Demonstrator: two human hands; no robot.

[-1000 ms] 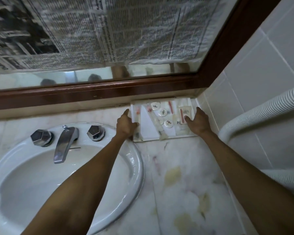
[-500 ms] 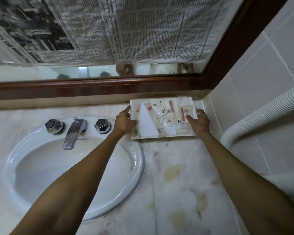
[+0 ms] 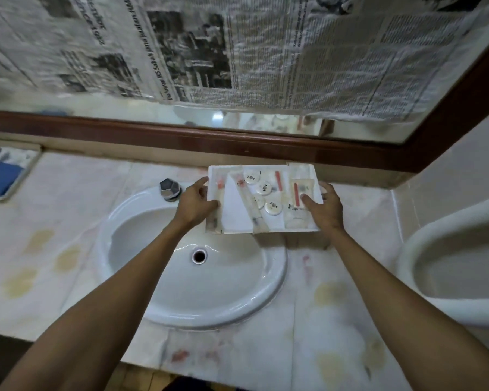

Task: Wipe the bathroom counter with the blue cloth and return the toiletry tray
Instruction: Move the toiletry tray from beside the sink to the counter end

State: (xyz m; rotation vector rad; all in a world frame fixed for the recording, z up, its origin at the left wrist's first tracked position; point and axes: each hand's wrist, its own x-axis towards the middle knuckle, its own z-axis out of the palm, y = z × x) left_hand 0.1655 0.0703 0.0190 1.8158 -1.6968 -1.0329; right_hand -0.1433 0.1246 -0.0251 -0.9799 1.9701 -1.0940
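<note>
The white toiletry tray is lifted off the counter and hangs over the back right of the sink, casting a shadow below. It carries round white caps, sachets and tubes with red marks. My left hand grips its left edge with the thumb on top. My right hand grips its right edge, thumb over the rim. A blue cloth lies on a second tray at the far left of the marble counter.
A white oval sink with a drain fills the middle; one chrome tap knob shows beside my left hand. A wood-framed mirror covered with newspaper stands behind. A white curved fixture sits at the right. The counter is stained.
Both hands have lifted the tray out of the back right corner and carried it left, toward the sink. The view has swung left, bringing the blue cloth into sight.
</note>
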